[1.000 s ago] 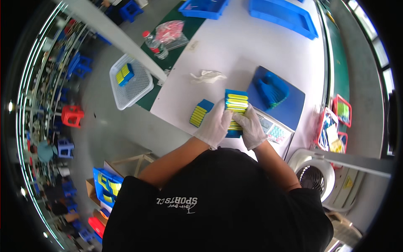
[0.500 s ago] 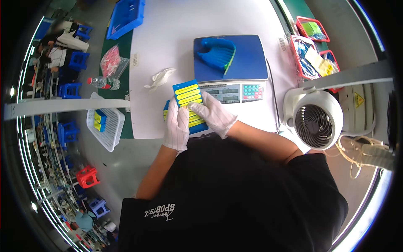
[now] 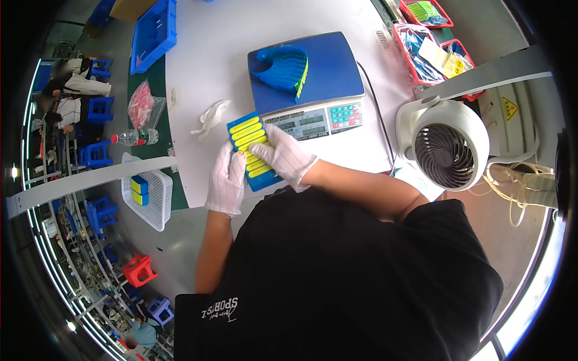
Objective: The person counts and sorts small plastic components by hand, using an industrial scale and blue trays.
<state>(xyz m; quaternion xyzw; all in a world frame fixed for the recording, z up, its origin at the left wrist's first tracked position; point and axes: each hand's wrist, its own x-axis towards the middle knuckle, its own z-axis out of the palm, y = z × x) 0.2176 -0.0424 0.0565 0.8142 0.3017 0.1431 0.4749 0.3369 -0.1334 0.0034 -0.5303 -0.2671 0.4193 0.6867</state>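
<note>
Both hands wear white striped gloves and hold a row of blue pieces with yellow bars [image 3: 245, 127] above the table's near edge. My left hand [image 3: 227, 180] grips its left side. My right hand [image 3: 284, 156] wraps round the right side, its thumb pressed on the yellow bars. The fingers beneath are hidden. Just beyond, a digital scale [image 3: 343, 66] with a blue pan carries a curved, fanned row of similar blue pieces [image 3: 280, 67], yellow-green along one edge. A crumpled white glove or cloth [image 3: 211, 119] lies left of the scale.
At left are a white basket [image 3: 165, 207] with blue-and-yellow blocks, a bottle [image 3: 135, 138], a pink bag [image 3: 141, 105] and a blue crate [image 3: 136, 45]. A white fan [image 3: 415, 114] and red baskets [image 3: 404, 51] stand right. A grey bar [image 3: 90, 183] crosses at left.
The held pieces, earlier an upper block overlapping others below, now show as one longer, tilted row. Both hands have shifted left in the picture, as has the whole view.
</note>
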